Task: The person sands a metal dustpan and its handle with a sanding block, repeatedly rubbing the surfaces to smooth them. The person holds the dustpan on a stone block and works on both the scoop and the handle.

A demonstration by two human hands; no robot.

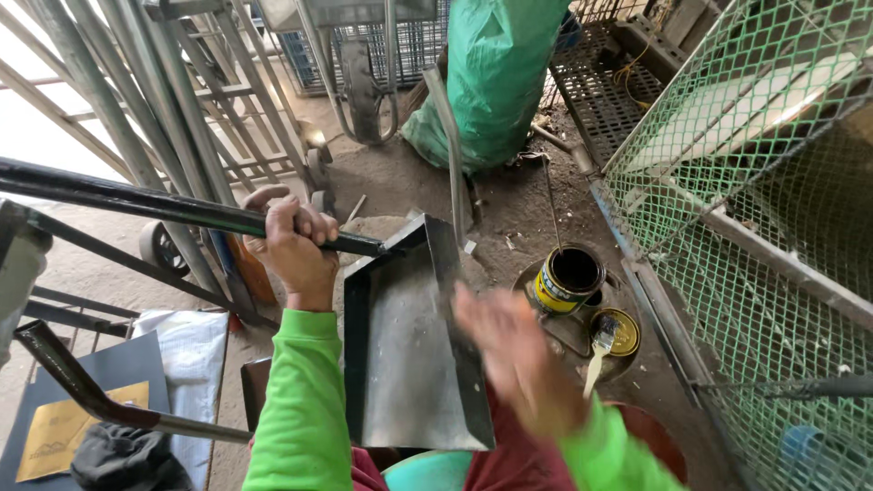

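Note:
My left hand [293, 247] grips the black painted handle [164, 207] of a metal dustpan, close to where the handle meets the pan [409, 345]. The pan's grey inside faces up over my lap. My right hand [514, 350] is blurred and hovers at the pan's right edge; its fingers look spread and nothing shows in it. An open yellow paint can [566, 277] holding black paint stands on the ground to the right. A paintbrush [598, 350] lies across the can's lid [622, 331].
A green mesh cage [755, 227] stands on the right. A green sack [496, 77] and a wheeled trolley [364, 86] are behind. Metal frames [173, 100] lean at the left. A bent black rod [82, 386], white cloth [186, 350] and a brown envelope [64, 436] lie lower left.

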